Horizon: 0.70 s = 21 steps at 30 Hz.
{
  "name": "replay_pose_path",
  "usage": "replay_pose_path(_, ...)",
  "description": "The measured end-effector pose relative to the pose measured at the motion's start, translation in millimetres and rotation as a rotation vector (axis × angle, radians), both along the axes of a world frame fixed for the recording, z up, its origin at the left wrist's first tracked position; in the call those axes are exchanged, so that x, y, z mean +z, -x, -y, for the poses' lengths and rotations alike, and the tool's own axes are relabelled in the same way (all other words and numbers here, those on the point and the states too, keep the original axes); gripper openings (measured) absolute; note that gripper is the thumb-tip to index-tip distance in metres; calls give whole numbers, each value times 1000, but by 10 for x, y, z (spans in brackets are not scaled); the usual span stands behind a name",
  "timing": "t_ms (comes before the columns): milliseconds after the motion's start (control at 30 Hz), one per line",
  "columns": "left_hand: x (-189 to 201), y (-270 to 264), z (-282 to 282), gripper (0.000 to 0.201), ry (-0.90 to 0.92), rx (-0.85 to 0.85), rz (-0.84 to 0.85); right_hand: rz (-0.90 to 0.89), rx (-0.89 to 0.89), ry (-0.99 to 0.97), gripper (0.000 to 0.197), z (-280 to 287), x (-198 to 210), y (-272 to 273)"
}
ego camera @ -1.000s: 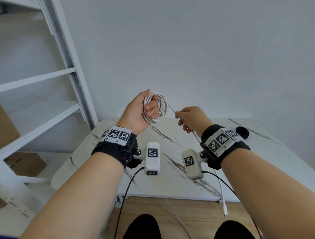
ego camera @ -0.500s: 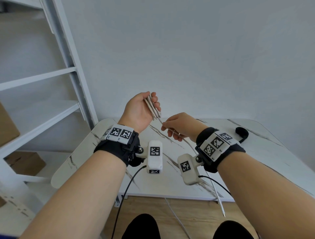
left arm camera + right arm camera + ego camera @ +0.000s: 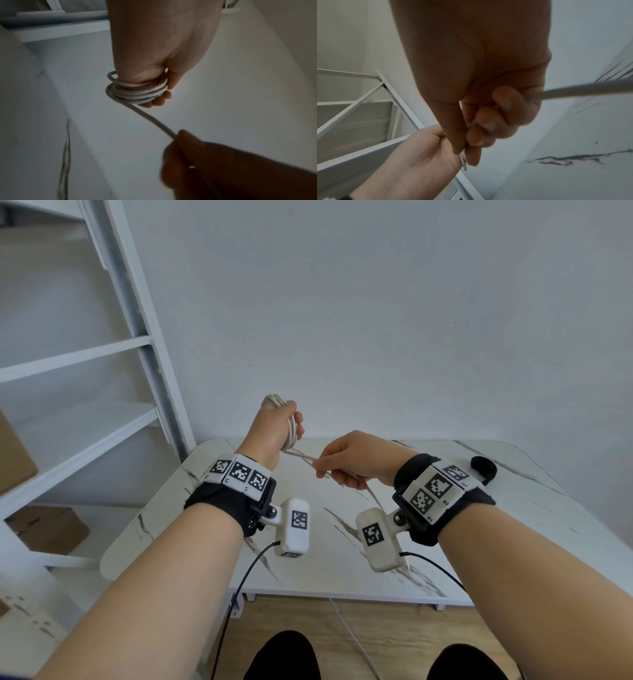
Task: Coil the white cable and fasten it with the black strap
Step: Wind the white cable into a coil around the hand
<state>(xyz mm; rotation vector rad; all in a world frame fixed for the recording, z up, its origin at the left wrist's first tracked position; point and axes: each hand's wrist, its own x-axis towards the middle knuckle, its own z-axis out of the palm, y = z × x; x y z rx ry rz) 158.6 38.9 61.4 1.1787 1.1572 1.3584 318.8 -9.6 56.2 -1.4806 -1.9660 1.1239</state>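
Above the marble table (image 3: 513,559), the left hand (image 3: 274,426) grips the coiled white cable (image 3: 137,92); the right hand (image 3: 356,460) pinches its loose run, black strap (image 3: 483,469) far right.

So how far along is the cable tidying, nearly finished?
Partly. Several loops of the white cable are already wound and gripped in the left hand. The right hand pinches the loose run and feeds it toward the coil; a length of it trails off the table edge toward the floor, so winding is not done. The black strap lies untouched at the table's far right, so fastening is left.
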Motion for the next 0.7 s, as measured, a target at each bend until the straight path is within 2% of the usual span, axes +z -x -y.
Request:
replay_pose_path(200, -81, 35, 11, 25, -32, 55, -269, -58, -20, -90, 22, 0, 87, -25)
replay_pose_path(400, -91, 30, 34, 29, -29, 30, -398, -131, -88, -173, 20, -14, 131, -75)
replay_pose_path(500, -100, 9, 37, 25, -27, -9, -499, -93, -143, -271, 19, -27, 162, -99)
replay_pose_path(600, -99, -13, 70, 12, -4, -97, -522, -119, -175, -338, 19, -53, 201, -155)
replay_pose_path(700, -87, -33, 114, 12, 12, -174, -610, -147, -189, -373, 17, -55, 198, -188)
